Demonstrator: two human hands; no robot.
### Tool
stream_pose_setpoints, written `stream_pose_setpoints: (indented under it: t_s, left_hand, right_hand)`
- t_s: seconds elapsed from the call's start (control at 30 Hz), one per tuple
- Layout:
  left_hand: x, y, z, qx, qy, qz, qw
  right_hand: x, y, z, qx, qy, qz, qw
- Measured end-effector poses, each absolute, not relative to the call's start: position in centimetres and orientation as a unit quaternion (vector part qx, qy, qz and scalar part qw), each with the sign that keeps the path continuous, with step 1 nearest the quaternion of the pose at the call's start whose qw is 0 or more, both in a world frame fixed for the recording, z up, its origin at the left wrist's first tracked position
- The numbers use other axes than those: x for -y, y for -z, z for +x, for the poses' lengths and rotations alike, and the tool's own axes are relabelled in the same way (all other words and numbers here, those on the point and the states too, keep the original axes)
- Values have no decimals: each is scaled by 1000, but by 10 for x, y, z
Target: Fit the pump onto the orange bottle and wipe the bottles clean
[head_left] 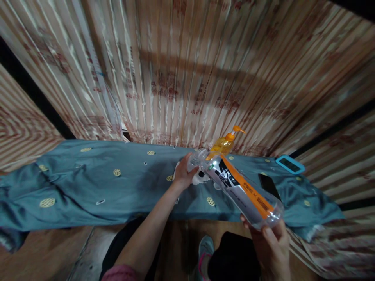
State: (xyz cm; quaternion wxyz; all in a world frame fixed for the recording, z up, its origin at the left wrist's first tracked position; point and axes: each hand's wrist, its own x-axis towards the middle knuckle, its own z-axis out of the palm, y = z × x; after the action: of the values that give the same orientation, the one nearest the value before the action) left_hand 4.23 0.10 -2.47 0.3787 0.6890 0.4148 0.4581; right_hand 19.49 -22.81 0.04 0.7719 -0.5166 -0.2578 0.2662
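Note:
A large clear plastic bottle (238,187) with a silver, orange and black label is tilted, its base toward me on the right. My right hand (271,238) is closed around that base end. At the bottle's other end, my left hand (184,171) is closed on a clear plastic piece (197,159); whether this is part of the bottle or separate, I cannot tell. Under it lies a white thing with black spots (200,177), partly hidden by the left hand and the bottle. Just behind stands an orange pump bottle (223,145), its lower part covered.
A blue-green cloth with yellow pineapple prints (131,187) covers the narrow table. A dark phone (268,185) and a light-blue framed device (290,164) lie at the right. A striped curtain (175,78) hangs behind, with dark poles at both sides.

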Motion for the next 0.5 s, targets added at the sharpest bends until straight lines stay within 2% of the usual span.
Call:
stream_pose_setpoints:
  t_s: [0.27,0.5]
  left_hand:
    - [-2,21,42,-398,-460,694,385]
    - [-4,20,45,-412,-451,693,383]
  right_hand:
    - [229,4,203,288,-274,-526,752]
    - [230,-13,190,259,-270,-565,735]
